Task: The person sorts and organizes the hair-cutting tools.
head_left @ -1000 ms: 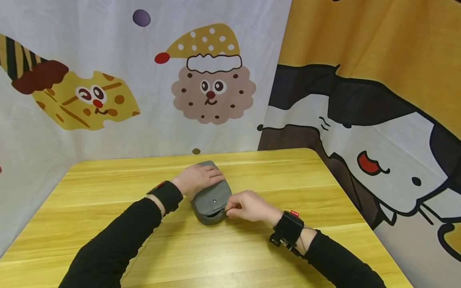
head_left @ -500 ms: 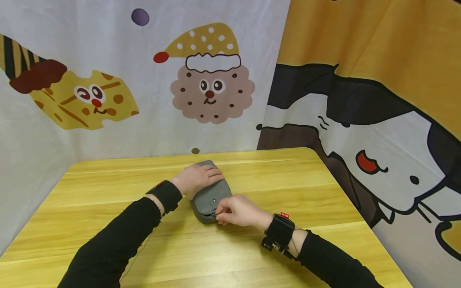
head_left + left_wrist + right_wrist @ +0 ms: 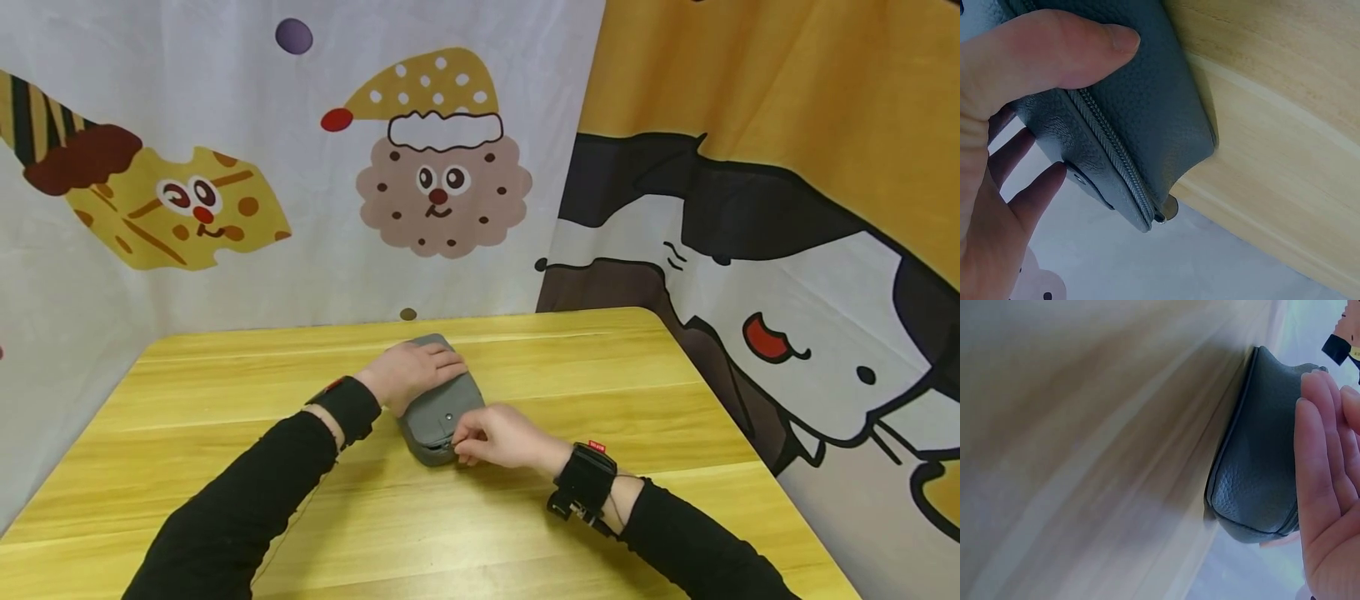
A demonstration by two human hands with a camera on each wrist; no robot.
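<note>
A grey pebbled-leather zip pouch [image 3: 432, 414] lies on the wooden table, a small metal snap [image 3: 448, 417] on its top face. My left hand [image 3: 411, 372] grips its far part: the thumb [image 3: 1094, 53] presses one side, below the zip [image 3: 1113, 147], and the fingers reach over the top. At the near end of the pouch, my right hand [image 3: 501, 437] pinches the zip pull between thumb and forefinger. The pull itself is mostly hidden by the fingertips. In the right wrist view the other fingers [image 3: 1316, 444] extend alongside the pouch's side wall.
The yellow wood-grain table [image 3: 315, 517] reaches back to a white cartoon-print curtain [image 3: 247, 292]. Another curtain [image 3: 750, 92], orange with a large cartoon animal, hangs along the right side. Black wrist straps [image 3: 347, 408] with cameras sit on both wrists.
My right hand has moved left along the pouch's near end with the zip pull, then shifted slightly back right. The dark gap at the zip looks smaller. My left hand has stayed in place.
</note>
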